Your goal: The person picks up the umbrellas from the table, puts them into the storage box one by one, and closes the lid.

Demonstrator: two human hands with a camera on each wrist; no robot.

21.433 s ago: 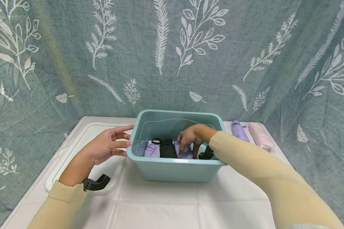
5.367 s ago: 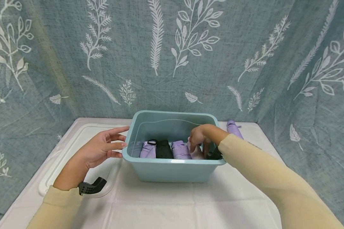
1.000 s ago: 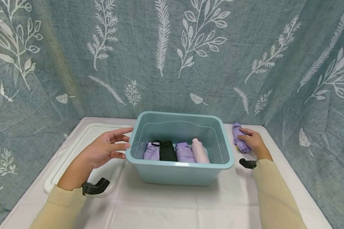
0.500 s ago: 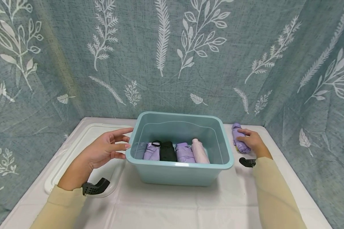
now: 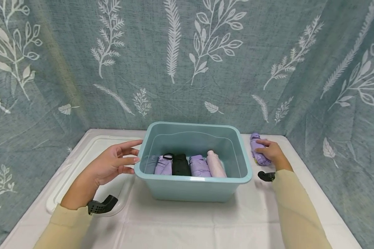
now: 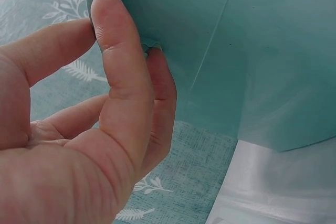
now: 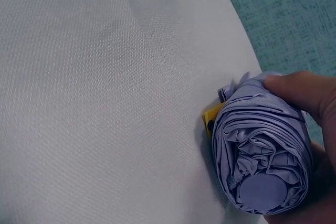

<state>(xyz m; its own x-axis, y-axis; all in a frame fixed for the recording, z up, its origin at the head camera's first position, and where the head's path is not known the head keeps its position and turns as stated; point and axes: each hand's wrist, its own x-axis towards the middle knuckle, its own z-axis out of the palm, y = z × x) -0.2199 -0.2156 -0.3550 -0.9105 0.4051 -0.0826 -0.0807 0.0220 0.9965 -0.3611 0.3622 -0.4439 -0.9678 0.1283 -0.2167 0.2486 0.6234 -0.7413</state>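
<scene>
My right hand point(image 5: 271, 154) grips a folded purple umbrella point(image 5: 258, 155) on the white cloth to the right of a blue-green bin point(image 5: 193, 188). The right wrist view shows that umbrella's point(image 7: 262, 150) rolled end, the thumb on one side and fingers partly hidden on the other, with a yellow tag point(image 7: 210, 119) beside it. My left hand point(image 5: 110, 164) touches the bin's left rim with its fingertips, fingers spread. Inside the bin lie a grey-blue bundle point(image 5: 150, 165), a purple umbrella point(image 5: 163, 166) with a black loop, a black one point(image 5: 181, 166), another purple one point(image 5: 200, 167) and a pink one point(image 5: 216, 165).
A white lid point(image 5: 90, 155) lies flat on the table to the left, partly under my left forearm. A blue-green curtain point(image 5: 187, 86) with white leaf patterns encloses the back and sides. White cloth point(image 5: 171, 224) covers the table.
The pink umbrella went from the table at right into the bin. My right hand then left the bin and took hold of the purple umbrella outside. My left hand stays at the rim.
</scene>
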